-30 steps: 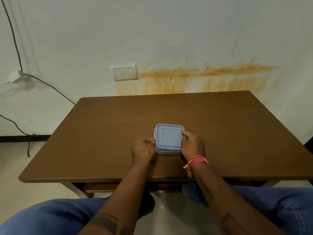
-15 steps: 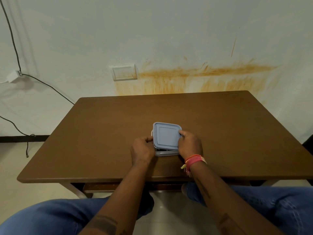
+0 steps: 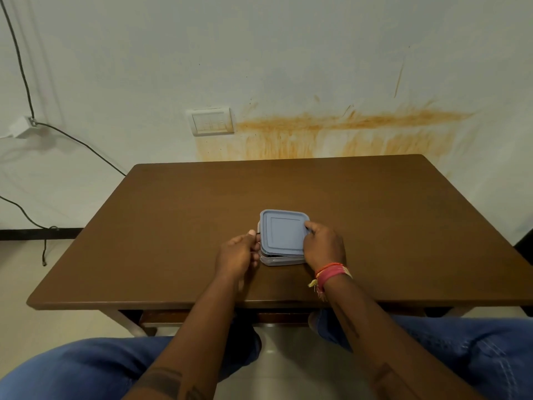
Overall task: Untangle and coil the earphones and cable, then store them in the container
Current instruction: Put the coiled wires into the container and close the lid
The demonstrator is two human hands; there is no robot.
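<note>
The left hand (image 3: 237,253) is curled against the left side of the container (image 3: 281,259), gripping it. The lid (image 3: 284,230) is held at its right edge by the right hand (image 3: 324,245), fingers curled over it. The container rests near the table (image 3: 173,226) front edge. Its contents cannot be seen.

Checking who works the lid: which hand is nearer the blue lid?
Right. The right hand grips the lid at its right edge, thumb on top. The left hand sits at the container's left side, just below the lid.
</note>
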